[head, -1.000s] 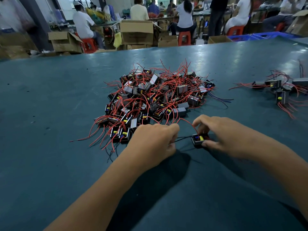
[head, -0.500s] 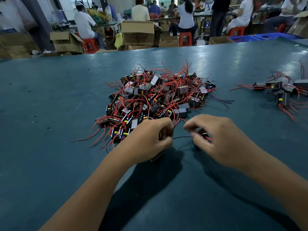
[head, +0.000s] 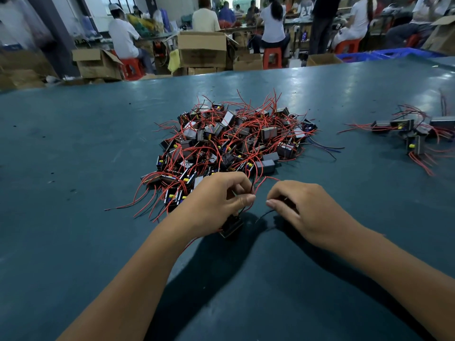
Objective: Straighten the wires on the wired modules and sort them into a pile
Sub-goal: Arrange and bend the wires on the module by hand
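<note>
Mid-straightening: left hand [head: 216, 205] gripping module [head: 231, 227], right hand [head: 302, 212] pinching black wire [head: 264, 215]. Next, probably draw wire taut, then drop onto right-side pile [head: 413, 134].

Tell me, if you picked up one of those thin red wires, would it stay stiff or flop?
Probably it would bend. The thin red wires curve and loop everywhere in the big tangled heap, so they look springy rather than rigid. They seem light too: many ends stick up in the air unsupported. Being snarled together, one would likely drag neighbours along.
</note>
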A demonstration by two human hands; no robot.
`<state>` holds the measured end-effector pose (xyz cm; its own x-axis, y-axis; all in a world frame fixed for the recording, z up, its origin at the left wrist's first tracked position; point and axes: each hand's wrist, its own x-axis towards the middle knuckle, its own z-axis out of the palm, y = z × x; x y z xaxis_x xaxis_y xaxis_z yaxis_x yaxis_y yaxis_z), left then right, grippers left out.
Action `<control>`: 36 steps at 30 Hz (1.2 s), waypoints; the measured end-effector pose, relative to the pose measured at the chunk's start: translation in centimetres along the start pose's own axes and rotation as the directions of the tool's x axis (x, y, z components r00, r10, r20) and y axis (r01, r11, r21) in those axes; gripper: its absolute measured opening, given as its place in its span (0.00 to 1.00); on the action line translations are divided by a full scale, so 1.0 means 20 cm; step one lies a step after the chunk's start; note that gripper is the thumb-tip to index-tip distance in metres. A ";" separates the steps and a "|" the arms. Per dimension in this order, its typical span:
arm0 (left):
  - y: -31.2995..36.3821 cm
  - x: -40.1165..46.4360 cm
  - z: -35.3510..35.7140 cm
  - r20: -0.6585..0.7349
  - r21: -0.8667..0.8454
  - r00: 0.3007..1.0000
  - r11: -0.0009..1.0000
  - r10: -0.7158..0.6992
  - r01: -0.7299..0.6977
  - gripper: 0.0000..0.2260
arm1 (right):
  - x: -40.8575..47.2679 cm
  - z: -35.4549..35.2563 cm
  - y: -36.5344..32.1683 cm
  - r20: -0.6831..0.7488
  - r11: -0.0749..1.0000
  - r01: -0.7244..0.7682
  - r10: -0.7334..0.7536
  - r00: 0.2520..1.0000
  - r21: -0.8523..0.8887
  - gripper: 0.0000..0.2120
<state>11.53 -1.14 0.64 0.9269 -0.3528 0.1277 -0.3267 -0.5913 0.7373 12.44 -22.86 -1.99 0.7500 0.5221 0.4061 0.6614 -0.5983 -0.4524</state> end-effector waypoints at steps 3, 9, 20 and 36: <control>-0.01 0.01 0.01 -0.029 -0.010 1.000 1.000 0.001 -0.001 0.03 | 0.00 -0.01 0.01 0.078 0.997 -0.039 0.034 0.996 0.060 0.08; -0.02 0.02 0.02 -0.061 -0.079 0.998 0.996 0.030 -0.034 0.05 | 0.00 -0.06 0.03 0.204 0.993 0.119 -0.115 0.972 -0.006 0.06; -0.02 0.02 0.06 -0.090 -0.225 0.995 0.973 0.030 -0.050 0.04 | -0.01 0.00 -0.01 0.090 0.996 0.050 -0.057 0.994 0.079 0.03; -0.02 0.03 0.12 -0.122 -0.156 0.991 0.985 0.057 -0.076 0.04 | -0.01 0.06 -0.01 -0.126 0.752 -0.218 0.371 0.920 0.622 0.05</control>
<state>11.76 -2.91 -1.18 0.9225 -0.2947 0.2492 -0.3629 -0.4423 0.8202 12.17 -22.06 -2.92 0.9347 0.1816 0.3056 0.3378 -0.1858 -0.9227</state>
